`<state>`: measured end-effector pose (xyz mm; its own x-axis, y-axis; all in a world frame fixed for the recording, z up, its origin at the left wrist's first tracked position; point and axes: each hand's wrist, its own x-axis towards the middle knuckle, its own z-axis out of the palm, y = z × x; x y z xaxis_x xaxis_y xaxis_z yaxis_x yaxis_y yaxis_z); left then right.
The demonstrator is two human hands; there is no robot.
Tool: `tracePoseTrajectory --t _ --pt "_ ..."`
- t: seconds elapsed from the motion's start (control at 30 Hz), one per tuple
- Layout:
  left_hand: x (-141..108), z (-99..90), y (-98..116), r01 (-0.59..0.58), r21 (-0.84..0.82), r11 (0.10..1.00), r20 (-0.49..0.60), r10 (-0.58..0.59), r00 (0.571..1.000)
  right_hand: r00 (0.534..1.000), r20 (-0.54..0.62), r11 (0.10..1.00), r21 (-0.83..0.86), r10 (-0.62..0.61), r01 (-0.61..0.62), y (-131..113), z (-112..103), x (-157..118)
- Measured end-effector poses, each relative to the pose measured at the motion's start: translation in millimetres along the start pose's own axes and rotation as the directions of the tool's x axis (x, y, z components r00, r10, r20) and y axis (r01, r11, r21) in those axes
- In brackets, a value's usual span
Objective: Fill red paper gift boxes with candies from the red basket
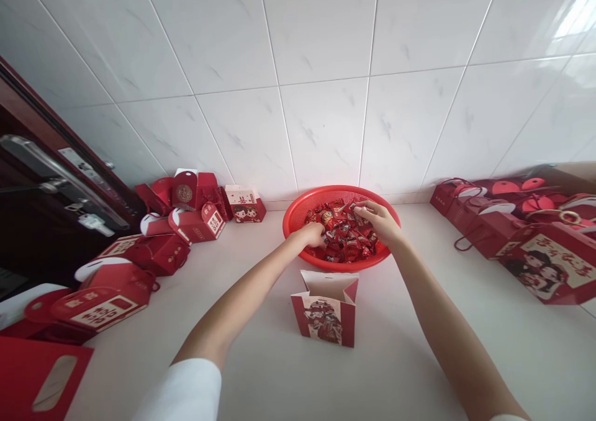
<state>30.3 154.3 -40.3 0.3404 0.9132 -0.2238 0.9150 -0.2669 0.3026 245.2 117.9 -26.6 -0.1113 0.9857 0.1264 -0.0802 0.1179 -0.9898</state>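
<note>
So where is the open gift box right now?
In the head view the open gift box stands upright at centre, just in front of the red basket of candies, between the person's forearms.

Setting: most likely a room in a home, used as a packing spot for wedding favours. Evidence: large glossy white marbled wall tiles [326,67] fill the upper frame. A dark red-brown door with a metal handle and lock [51,179] stands at the left edge. A pale, smooth worktop [410,321] runs along the wall. At centre, a round red perforated plastic basket [298,213] holds red-wrapped sweets [344,238]. An open red-and-white paper favour box [326,309] stands just before it. Folded red favour boxes [139,253] pile at left. Red handled gift bags [512,222] crowd the right edge.
</note>
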Motion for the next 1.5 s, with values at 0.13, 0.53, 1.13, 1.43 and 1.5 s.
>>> tracePoseTrajectory --t 0.13,0.53,1.13,1.43,1.5 --pt "1 -0.6 3 -0.002 -0.07 0.998 -0.024 0.0 1.0 1.0 0.013 1.0 -0.011 -0.019 0.019 0 0 0" --pt "-8 -9.9 10 -0.044 -0.43 0.902 -0.186 -0.041 0.982 0.999 -0.048 0.999 0.052 0.0 0.003 -2 2 -1" --pt "-10 -9.6 12 0.076 -0.464 0.882 -0.178 -0.177 0.968 0.993 -0.111 0.988 0.155 0.038 -0.021 -8 5 -4" --pt "-4 -15.9 8 0.045 -0.151 0.988 -0.241 -0.081 0.967 0.982 -0.187 0.975 0.224 0.038 0.005 -7 7 -1" --pt "3 -22.0 10 0.033 -0.097 0.995 -0.218 -0.054 0.974 0.976 -0.212 0.969 0.248 0.039 0.015 -6 7 1"
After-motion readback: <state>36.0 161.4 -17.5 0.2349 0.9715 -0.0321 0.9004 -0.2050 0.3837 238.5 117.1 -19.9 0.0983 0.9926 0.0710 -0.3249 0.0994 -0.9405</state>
